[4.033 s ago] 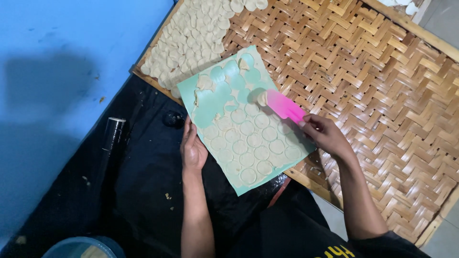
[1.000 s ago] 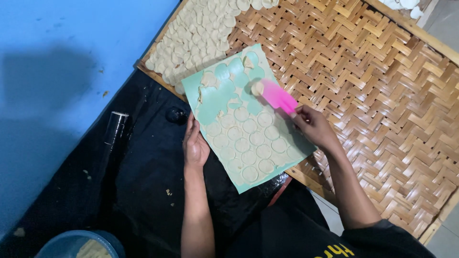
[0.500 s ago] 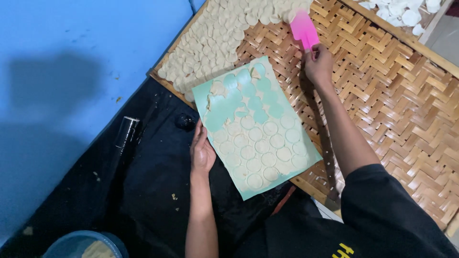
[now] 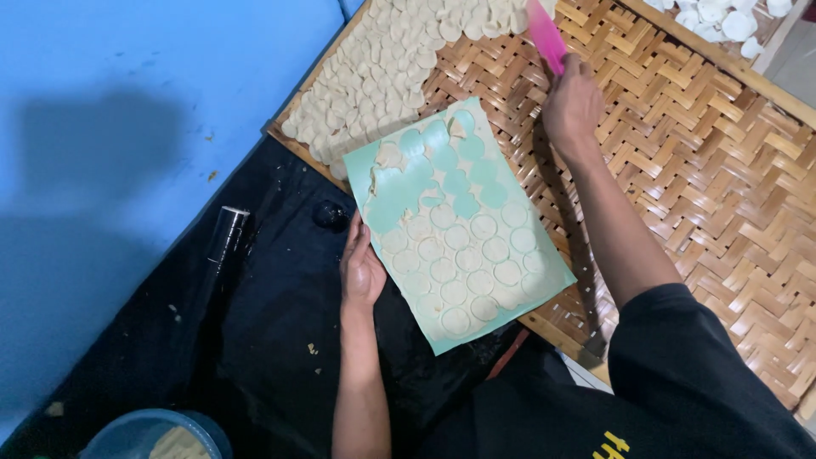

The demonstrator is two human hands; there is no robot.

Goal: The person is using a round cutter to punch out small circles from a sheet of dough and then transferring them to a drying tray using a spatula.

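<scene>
Left hand (image 4: 361, 270) lies flat-fingered steadying the green mat (image 4: 463, 225), while right hand (image 4: 571, 104) fingers grip the pink scraper (image 4: 546, 36) over the tray (image 4: 697, 161) discs (image 4: 387, 68).

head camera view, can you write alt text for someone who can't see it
Seen from above, a person's left hand steadies a green sheet covered in cut dough rounds, while the right hand reaches a pink scraper towards rows of rounds laid on a woven bamboo tray.
</scene>
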